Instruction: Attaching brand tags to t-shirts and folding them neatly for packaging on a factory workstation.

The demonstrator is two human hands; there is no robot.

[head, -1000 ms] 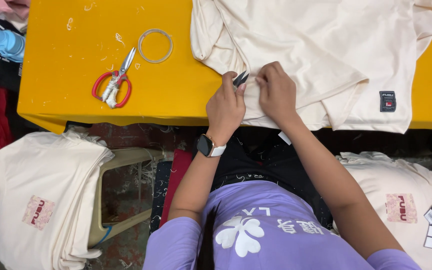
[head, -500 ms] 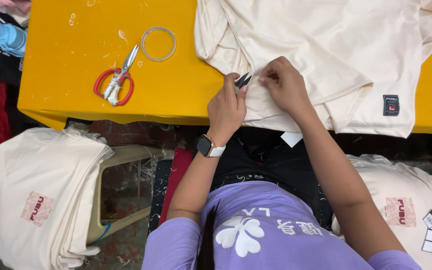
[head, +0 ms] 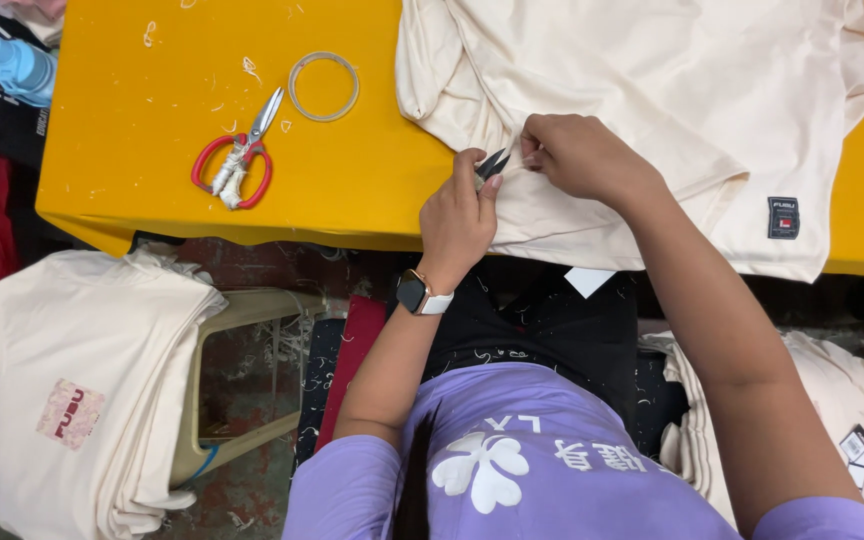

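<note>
Where garment [head: 642,90] drapes, dark square label [head: 782,217].

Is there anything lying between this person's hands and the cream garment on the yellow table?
Nothing visible. The left hand holds small dark thread snips right at the cream cotton garment, and the right hand rests directly on the fabric. The red-handled scissors lie well aside.

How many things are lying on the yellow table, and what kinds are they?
Cream cotton shirt: 1
Red-handled metal scissors: 1
Clear plastic ring: 1
Small dark thread snips, held in the left hand: 1
Total: 4
The right hand presses on the shirt on the yellow table.
</note>
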